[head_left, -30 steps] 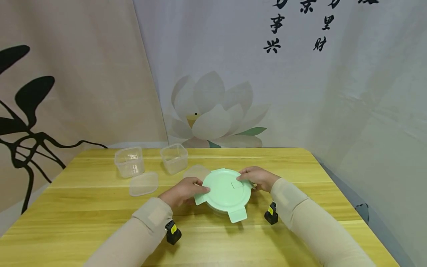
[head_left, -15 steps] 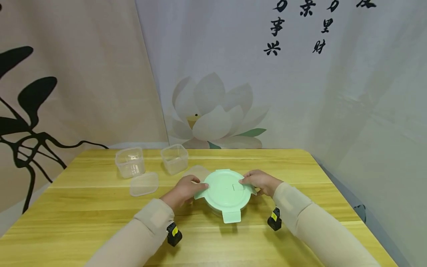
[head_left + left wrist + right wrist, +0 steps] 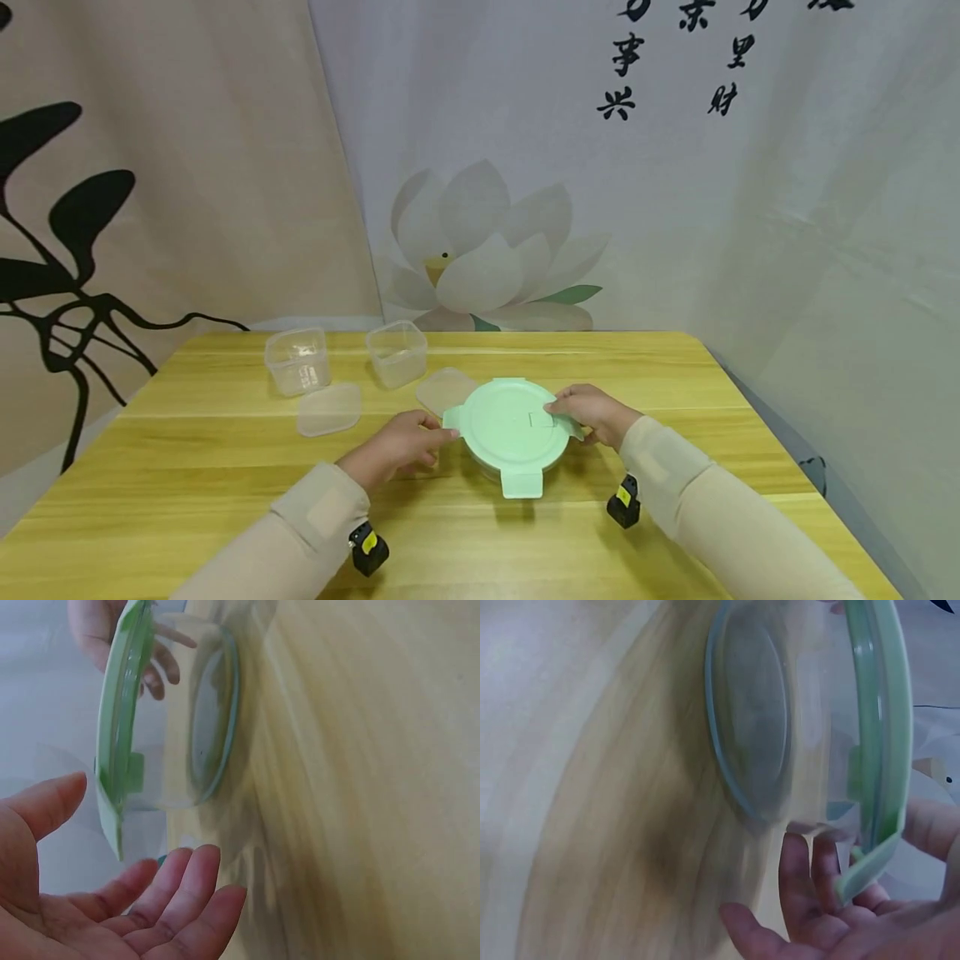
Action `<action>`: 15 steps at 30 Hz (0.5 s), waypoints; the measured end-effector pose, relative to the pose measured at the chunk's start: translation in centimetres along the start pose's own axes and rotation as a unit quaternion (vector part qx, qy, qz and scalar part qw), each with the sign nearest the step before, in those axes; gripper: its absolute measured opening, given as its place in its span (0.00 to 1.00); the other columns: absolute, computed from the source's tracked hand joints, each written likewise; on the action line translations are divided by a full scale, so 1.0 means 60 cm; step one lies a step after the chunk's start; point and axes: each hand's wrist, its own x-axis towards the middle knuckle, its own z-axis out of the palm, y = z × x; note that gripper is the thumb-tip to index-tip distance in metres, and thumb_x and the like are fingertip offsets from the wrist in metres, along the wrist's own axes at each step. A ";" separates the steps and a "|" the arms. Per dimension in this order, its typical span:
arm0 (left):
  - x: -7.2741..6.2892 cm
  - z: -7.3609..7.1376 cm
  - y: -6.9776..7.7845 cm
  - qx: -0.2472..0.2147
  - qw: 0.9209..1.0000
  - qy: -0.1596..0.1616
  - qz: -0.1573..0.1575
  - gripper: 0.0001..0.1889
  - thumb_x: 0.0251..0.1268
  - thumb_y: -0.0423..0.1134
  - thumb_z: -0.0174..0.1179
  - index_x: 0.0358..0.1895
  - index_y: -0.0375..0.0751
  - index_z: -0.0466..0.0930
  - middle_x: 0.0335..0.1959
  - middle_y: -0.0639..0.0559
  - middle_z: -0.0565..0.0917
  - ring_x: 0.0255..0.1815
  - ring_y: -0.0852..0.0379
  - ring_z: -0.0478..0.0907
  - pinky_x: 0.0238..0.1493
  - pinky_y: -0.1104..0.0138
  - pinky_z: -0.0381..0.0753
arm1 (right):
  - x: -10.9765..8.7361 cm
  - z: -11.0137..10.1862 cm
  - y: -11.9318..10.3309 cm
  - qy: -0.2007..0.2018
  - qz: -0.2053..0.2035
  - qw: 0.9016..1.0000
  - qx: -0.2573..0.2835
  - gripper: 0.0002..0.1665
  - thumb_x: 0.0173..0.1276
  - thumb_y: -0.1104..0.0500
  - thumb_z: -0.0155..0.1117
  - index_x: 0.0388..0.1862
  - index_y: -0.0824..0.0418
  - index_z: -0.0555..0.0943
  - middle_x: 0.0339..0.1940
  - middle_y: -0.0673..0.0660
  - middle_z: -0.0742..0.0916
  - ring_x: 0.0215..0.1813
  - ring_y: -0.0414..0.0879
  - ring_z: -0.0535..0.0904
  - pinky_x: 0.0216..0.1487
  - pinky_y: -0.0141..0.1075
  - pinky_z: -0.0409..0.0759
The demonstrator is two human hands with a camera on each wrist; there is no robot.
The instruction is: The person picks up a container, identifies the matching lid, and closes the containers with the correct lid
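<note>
Bowl base (image 3: 212,724), wrist views only

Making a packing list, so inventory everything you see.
Lid: one, mint green, on bowl
Bowl: one, clear, under lid
Square containers: two, clear, back left
Flat covers: two, frosted, nearer than containers
Table: one, yellow wood, beneath
Backdrop: panels uncertain, beige-grey, behind
Printed lotus: one, whitish, centre
Printed plant: one, black, left
Characters: several, black, upper right
Wrist cameras: two, black, at wrists
Sleeves: two, cream, on arms
Left hand: one, bare, beside lid's left flap
Right hand: one, bare, holding lid's right side
</note>
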 end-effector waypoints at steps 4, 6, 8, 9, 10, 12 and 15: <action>-0.003 0.010 -0.003 -0.007 1.000 -0.008 -0.010 0.16 0.64 0.47 0.63 0.39 0.36 0.74 0.35 0.43 0.77 0.37 0.48 0.79 0.31 0.60 0.80 | -0.005 0.003 0.004 0.008 -0.003 1.000 0.010 0.15 0.71 0.56 0.59 0.47 0.66 0.74 0.41 0.58 0.80 0.40 0.49 0.75 0.41 0.47 0.75; -0.004 0.014 -0.003 -0.010 1.000 -0.005 -0.013 0.15 0.64 0.46 0.63 0.35 0.37 0.73 0.35 0.44 0.77 0.36 0.48 0.79 0.31 0.60 0.80 | -0.008 0.005 0.006 0.013 -0.007 1.000 0.014 0.15 0.71 0.56 0.58 0.47 0.66 0.74 0.40 0.58 0.80 0.39 0.49 0.75 0.41 0.46 0.74; -0.004 0.017 -0.004 -0.010 1.000 -0.004 -0.014 0.15 0.65 0.46 0.62 0.35 0.36 0.74 0.36 0.43 0.78 0.37 0.48 0.79 0.31 0.60 0.80 | -0.012 0.007 0.007 0.021 -0.008 1.000 0.015 0.15 0.71 0.56 0.58 0.48 0.66 0.74 0.40 0.58 0.80 0.39 0.49 0.75 0.41 0.47 0.74; -0.004 0.018 -0.004 -0.012 1.000 -0.004 -0.014 0.15 0.65 0.46 0.62 0.36 0.35 0.74 0.37 0.42 0.79 0.37 0.47 0.79 0.32 0.60 0.80 | -0.014 0.008 0.007 0.024 -0.009 1.000 0.013 0.15 0.71 0.56 0.58 0.48 0.67 0.73 0.41 0.59 0.79 0.39 0.50 0.75 0.41 0.47 0.74; -0.004 0.018 -0.004 -0.011 1.000 -0.005 -0.014 0.15 0.65 0.46 0.61 0.38 0.34 0.75 0.38 0.41 0.79 0.38 0.47 0.80 0.32 0.59 0.80 | -0.015 0.008 0.007 0.029 -0.007 0.999 0.013 0.16 0.71 0.56 0.58 0.48 0.67 0.73 0.41 0.59 0.79 0.40 0.50 0.75 0.41 0.47 0.74; -0.004 0.020 -0.004 -0.004 1.000 -0.005 -0.011 0.17 0.65 0.46 0.61 0.42 0.32 0.76 0.40 0.40 0.80 0.39 0.47 0.80 0.33 0.58 0.81 | -0.019 0.009 0.007 0.035 -0.008 0.999 0.010 0.16 0.71 0.55 0.58 0.49 0.67 0.73 0.43 0.59 0.78 0.41 0.51 0.74 0.41 0.48 0.75; -0.003 0.022 -0.004 0.000 1.000 -0.005 -0.008 0.19 0.65 0.47 0.61 0.43 0.31 0.76 0.40 0.39 0.81 0.39 0.48 0.80 0.34 0.58 0.81 | -0.021 0.011 0.009 0.042 -0.008 0.999 0.010 0.16 0.71 0.55 0.58 0.48 0.67 0.73 0.43 0.60 0.78 0.41 0.51 0.73 0.40 0.47 0.74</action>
